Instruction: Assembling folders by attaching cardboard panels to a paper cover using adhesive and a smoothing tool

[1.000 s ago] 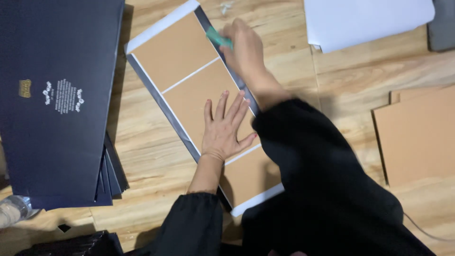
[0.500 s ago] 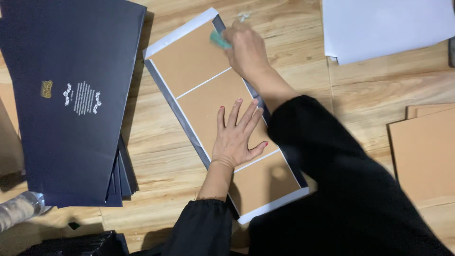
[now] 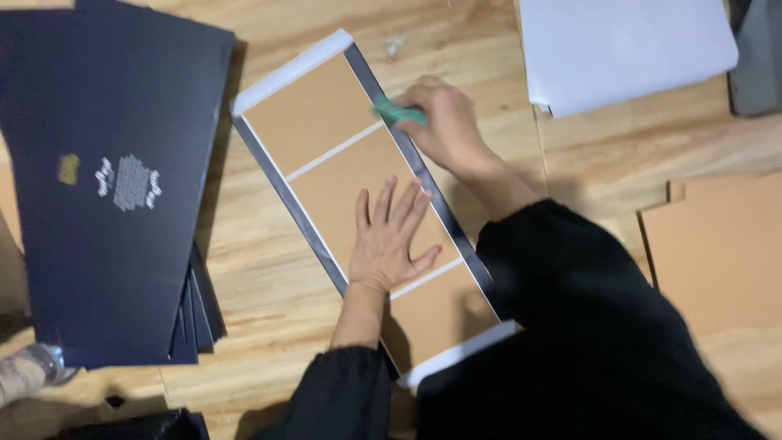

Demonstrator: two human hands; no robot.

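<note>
Across the whole frame runs a wooden table [image 3: 269, 285], and the largest thing on it is a stack of dark blue printed sheets [image 3: 114, 187] filling the left side, its lower edges fanned out. White paper [image 3: 627, 49] lies at the upper right, and a plain brown board [image 3: 717, 253] sits at the right edge.

At the centre, slanting from upper left to lower right, lies the long cardboard panel [image 3: 326, 138]: three brown boards on a dark sheet with white flaps at both ends. The left hand [image 3: 387, 236] lies flat and spread on the middle board, pinning it. The right hand [image 3: 440, 122] is closed around a small green scraper [image 3: 397, 111] (only its tip shows), pressed on the dark strip along the panel's right edge.

This looks like the smoothing of a folded border; a further stroke would, by my judgement, call for steady pressure along that strip while the flat hand holds. Bare wood lies on both sides of the panel, wider on the left, tighter toward the white paper.
</note>
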